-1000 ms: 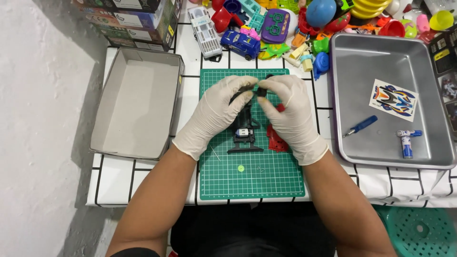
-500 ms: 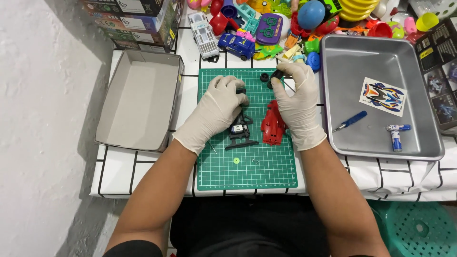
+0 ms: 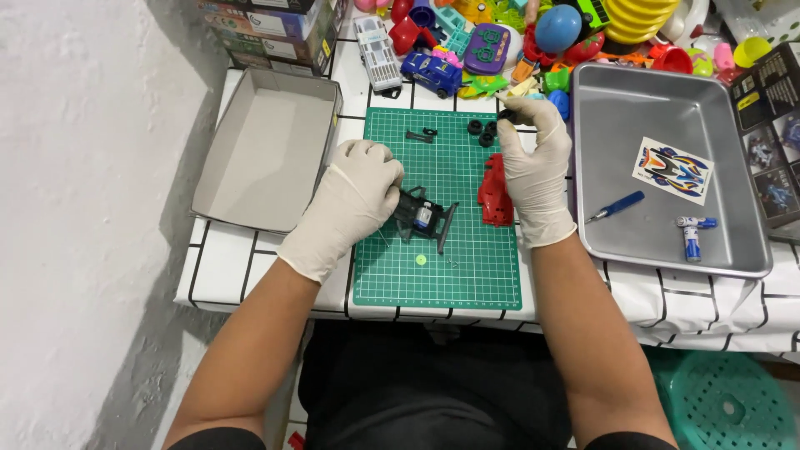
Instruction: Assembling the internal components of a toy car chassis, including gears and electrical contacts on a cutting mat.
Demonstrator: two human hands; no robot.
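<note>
I am looking down from a head-worn camera at two gloved hands working over a green cutting mat (image 3: 442,250) that lies on a white tablecloth with black grid lines (image 3: 250,267). My left hand (image 3: 354,196), in a white glove, is curled closed around the left end of a black toy car chassis (image 3: 425,218), which rests on the middle of the mat with a small blue and white part showing inside it. My right hand (image 3: 533,167), also in a white glove, is raised over the upper right part of the mat, its thumb and fingertips pinched together on a small black wheel (image 3: 506,116); the other fingers are loosely bent. Just left of that pinch, three more small black tyres (image 3: 482,131) lie together on the mat. Further left, near the mat's top edge, sits a small black plastic piece (image 3: 422,134). A red car body shell (image 3: 495,193) lies on the mat just beside my right palm, partly hidden by it. A tiny yellow-green round piece (image 3: 421,259) sits on the mat below the chassis.

To the left of the mat stands an open grey cardboard box lid (image 3: 267,150). To the right is a metal tray (image 3: 733,250) holding a sticker sheet (image 3: 673,170), a blue-handled tool (image 3: 615,206) and a small blue and white tube (image 3: 692,233). Along the far edge of the table is a heap of colourful plastic toys (image 3: 533,37).
</note>
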